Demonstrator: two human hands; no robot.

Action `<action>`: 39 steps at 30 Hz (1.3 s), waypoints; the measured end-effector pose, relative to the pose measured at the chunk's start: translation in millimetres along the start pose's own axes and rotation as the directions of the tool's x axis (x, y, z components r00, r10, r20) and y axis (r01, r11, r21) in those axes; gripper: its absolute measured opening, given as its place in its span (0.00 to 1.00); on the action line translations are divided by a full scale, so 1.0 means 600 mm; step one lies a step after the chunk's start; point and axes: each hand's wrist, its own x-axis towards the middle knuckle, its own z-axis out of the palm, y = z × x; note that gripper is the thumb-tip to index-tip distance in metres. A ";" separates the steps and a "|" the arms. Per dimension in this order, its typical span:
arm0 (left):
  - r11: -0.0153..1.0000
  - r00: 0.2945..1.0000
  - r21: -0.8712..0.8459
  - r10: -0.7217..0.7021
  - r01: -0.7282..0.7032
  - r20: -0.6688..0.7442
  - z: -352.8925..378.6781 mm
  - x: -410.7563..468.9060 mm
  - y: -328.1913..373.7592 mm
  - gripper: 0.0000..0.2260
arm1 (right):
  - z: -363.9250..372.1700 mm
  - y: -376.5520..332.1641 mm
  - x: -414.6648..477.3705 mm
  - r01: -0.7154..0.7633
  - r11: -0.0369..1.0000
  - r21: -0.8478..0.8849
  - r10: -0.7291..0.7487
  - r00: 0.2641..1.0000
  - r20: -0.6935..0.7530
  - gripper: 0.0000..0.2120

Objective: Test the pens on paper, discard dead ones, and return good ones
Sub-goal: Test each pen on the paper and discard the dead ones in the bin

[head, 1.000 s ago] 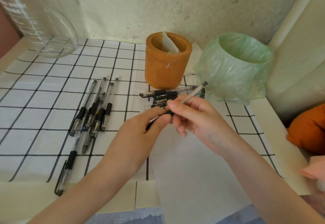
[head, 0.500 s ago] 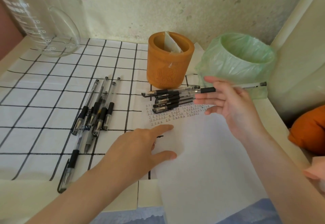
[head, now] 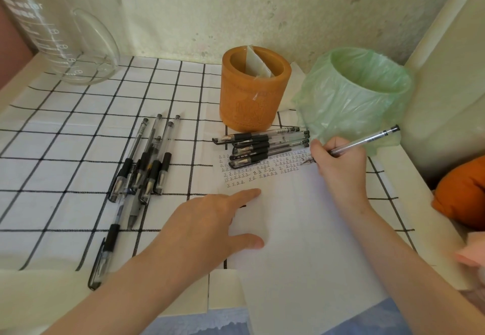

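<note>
My right hand [head: 338,166] grips a clear pen [head: 367,139] with its tip down on the white paper [head: 301,229], at the right end of the rows of small written marks [head: 262,169]. My left hand [head: 210,227] lies flat on the paper's left edge, fingers spread, holding nothing. A stack of several black-grip pens [head: 262,145] lies across the top of the paper. Another bunch of pens [head: 147,161] lies on the checked cloth to the left, with one capped pen [head: 105,256] nearer me. Behind stand an orange pen holder [head: 254,90] and a green-bagged bin [head: 362,93].
A large glass measuring jug [head: 60,35] stands at the back left on the black-and-white checked cloth [head: 65,135]. An orange soft object [head: 464,192] sits at the right edge. A pale wall runs along the back and a cream panel along the right.
My right hand took the uncapped pen from in front of me, swung it right toward the bin, then brought its tip down onto the paper. My left hand dropped flat onto the paper.
</note>
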 end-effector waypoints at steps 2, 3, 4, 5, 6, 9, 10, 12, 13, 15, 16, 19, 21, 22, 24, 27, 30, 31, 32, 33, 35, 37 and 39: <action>1.000 1.000 0.001 0.002 -0.002 0.000 0.000 0.001 0.000 0.32 | 0.001 0.004 0.000 0.015 1.000 -0.007 -0.015 1.000 -0.014 0.15; 1.000 1.000 0.002 0.001 -0.001 -0.001 0.000 0.001 0.000 0.32 | 0.001 0.006 0.000 0.023 1.000 -0.013 -0.023 1.000 -0.014 0.15; 1.000 1.000 0.003 0.001 -0.001 -0.002 -0.001 0.001 0.000 0.32 | 0.001 0.006 0.000 0.029 0.999 -0.018 -0.030 0.999 -0.011 0.15; 1.000 1.000 0.003 -0.001 0.001 -0.002 -0.001 0.001 0.001 0.32 | 0.001 0.006 0.000 0.035 0.999 -0.019 -0.035 0.999 -0.007 0.15; 1.000 1.000 0.005 -0.001 0.001 -0.001 -0.001 0.001 0.001 0.32 | 0.001 0.006 0.000 0.041 0.999 -0.018 -0.041 0.999 -0.004 0.15; 1.000 1.000 0.011 -0.003 0.003 0.004 -0.001 0.002 0.001 0.32 | 0.003 0.006 -0.001 0.058 0.998 -0.025 -0.058 0.998 0.005 0.15; 1.000 1.000 0.013 -0.004 0.004 0.003 0.000 0.002 0.001 0.32 | 0.003 0.007 -0.001 0.064 0.998 -0.030 -0.063 0.998 0.008 0.15; 1.000 1.000 0.018 -0.001 0.001 -0.001 0.000 0.002 0.001 0.32 | 0.003 0.009 -0.001 0.072 0.997 -0.033 -0.071 0.997 0.013 0.15; 1.000 1.000 0.018 -0.001 0.001 -0.001 -0.001 0.002 0.001 0.32 | 0.003 0.010 0.000 0.074 0.997 -0.034 -0.074 0.997 0.014 0.15; 1.000 1.000 0.016 -0.001 0.001 0.003 -0.001 0.002 0.001 0.32 | 0.004 0.010 0.000 0.078 0.996 -0.039 -0.078 0.997 0.016 0.15; 1.000 1.000 0.013 -0.001 0.001 0.005 -0.001 0.002 0.001 0.32 | 0.004 0.010 0.000 0.083 0.996 -0.041 -0.082 0.997 0.013 0.15; 1.000 1.000 0.012 0.001 -0.001 0.004 -0.001 0.001 0.001 0.32 | 0.004 0.010 0.000 0.091 0.996 -0.027 -0.090 0.996 0.006 0.15; 1.000 1.000 0.011 -0.001 0.001 0.003 -0.001 0.001 0.001 0.32 | 0.003 0.011 0.000 0.089 0.996 -0.016 -0.088 0.996 0.013 0.15; 1.000 1.000 0.008 -0.002 0.002 0.003 -0.001 0.001 0.001 0.32 | 0.003 0.011 0.000 0.090 0.996 -0.014 -0.089 0.996 0.016 0.15; 1.000 1.000 0.006 0.000 0.000 0.005 -0.001 0.001 0.002 0.32 | 0.003 0.011 0.001 0.091 0.996 -0.016 -0.091 0.996 0.020 0.15; 1.000 1.000 0.003 -0.004 0.004 0.009 -0.001 0.002 0.001 0.32 | 0.004 0.011 0.002 0.090 0.996 -0.013 -0.089 0.996 0.024 0.14; 1.000 1.000 0.011 -0.005 0.005 0.010 -0.001 0.002 0.000 0.32 | 0.003 0.010 0.001 0.091 0.996 -0.007 -0.091 0.996 0.022 0.15; 1.000 1.000 0.013 -0.006 0.006 0.010 -0.001 0.002 0.001 0.32 | 0.002 0.010 0.000 0.091 0.996 -0.003 -0.091 0.996 0.019 0.15; 1.000 1.000 0.013 -0.006 0.006 0.010 0.000 0.003 0.000 0.32 | 0.002 0.010 0.000 0.092 0.996 0.000 -0.092 0.996 0.019 0.15; 1.000 1.000 0.013 -0.006 0.006 0.010 -0.001 0.003 0.000 0.32 | 0.002 0.010 0.000 0.096 0.995 0.001 -0.096 0.995 0.022 0.15; 1.000 1.000 0.013 -0.005 0.005 0.010 -0.001 0.003 0.001 0.32 | 0.002 0.011 0.000 0.106 0.994 0.005 -0.106 0.994 0.027 0.16; 1.000 1.000 0.010 -0.006 0.006 0.007 -0.001 0.002 0.002 0.32 | 0.002 0.011 0.000 0.109 0.994 0.008 -0.109 0.994 0.026 0.16; 1.000 1.000 0.012 -0.004 0.004 0.003 -0.001 0.002 0.002 0.32 | 0.002 0.011 0.000 0.103 0.995 0.011 -0.103 0.994 0.022 0.16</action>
